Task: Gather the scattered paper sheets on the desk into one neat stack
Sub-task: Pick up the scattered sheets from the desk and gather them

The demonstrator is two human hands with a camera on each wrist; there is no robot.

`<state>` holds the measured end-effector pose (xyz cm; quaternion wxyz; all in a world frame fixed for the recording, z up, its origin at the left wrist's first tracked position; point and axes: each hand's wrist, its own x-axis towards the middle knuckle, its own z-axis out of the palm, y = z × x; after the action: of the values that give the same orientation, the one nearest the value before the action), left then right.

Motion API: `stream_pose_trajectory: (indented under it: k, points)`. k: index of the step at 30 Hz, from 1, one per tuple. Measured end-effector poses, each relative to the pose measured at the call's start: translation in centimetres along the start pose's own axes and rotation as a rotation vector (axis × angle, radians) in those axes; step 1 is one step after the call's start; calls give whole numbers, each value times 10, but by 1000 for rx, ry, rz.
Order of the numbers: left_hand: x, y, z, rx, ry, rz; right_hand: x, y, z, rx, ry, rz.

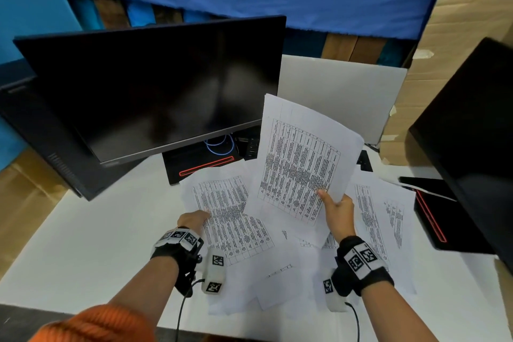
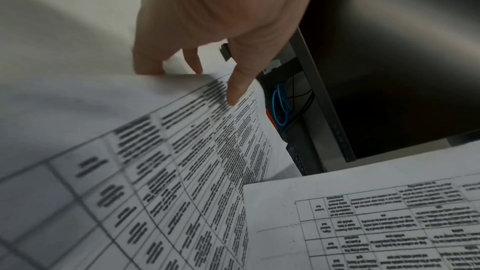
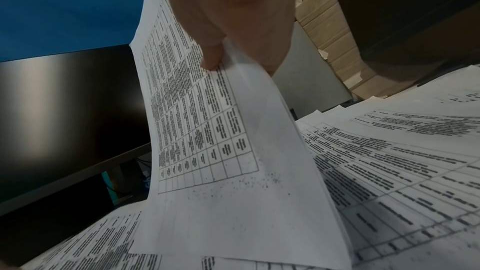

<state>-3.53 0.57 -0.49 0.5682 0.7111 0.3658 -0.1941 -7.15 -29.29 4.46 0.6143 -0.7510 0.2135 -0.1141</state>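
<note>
White sheets printed with tables lie scattered and overlapping on the white desk (image 1: pixel 83 244). My right hand (image 1: pixel 330 200) (image 3: pixel 233 59) pinches the lower edge of a held bundle of sheets (image 1: pixel 299 158) (image 3: pixel 207 130), raised and tilted above the pile. My left hand (image 1: pixel 198 216) (image 2: pixel 197 77) pinches the far-left edge of a printed sheet (image 1: pixel 230 211) (image 2: pixel 155 161), thumb on top and fingers under it; that edge curls up. More loose sheets (image 1: pixel 372 219) (image 3: pixel 389 161) spread right of my right hand.
A dark monitor (image 1: pixel 155 86) stands close behind the pile, its black base with a red stripe (image 1: pixel 202 164) touching the papers. A second monitor (image 1: pixel 472 133) and base sit at the right. Cardboard boxes (image 1: pixel 455 36) and a white board (image 1: pixel 338 91) stand behind.
</note>
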Motion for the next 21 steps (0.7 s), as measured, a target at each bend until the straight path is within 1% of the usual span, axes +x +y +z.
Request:
stream_pose_trajectory:
  k: [2, 4, 6, 8, 11, 12, 14, 18, 21]
  points:
    - [9, 0, 2, 16, 30, 5, -1, -1, -2, -6, 10, 10]
    - [-1, 6, 4, -56, 11, -12, 0, 0, -3, 0, 26, 11]
    - [-8, 7, 8, -82, -13, 21, 0, 0, -4, 3, 33, 8]
    - [-14, 9, 8, 23, -28, 128, 1, -1, -5, 17, 27, 16]
    - [-18, 13, -2, 236, 9, 419, 0, -3, -9, 42, 50, 22]
    - [-18, 16, -7, 259, 18, 513, 0, -4, -11, 42, 64, 23]
    - [-23, 24, -17, 273, 41, 644, 2, -7, -16, 35, 91, 7]
    - [-32, 34, -29, 359, 59, 797, 7, -11, -18, 1, 68, -20]
    - [-35, 47, -33, 306, 107, 899, 12, -11, -20, -25, 82, -17]
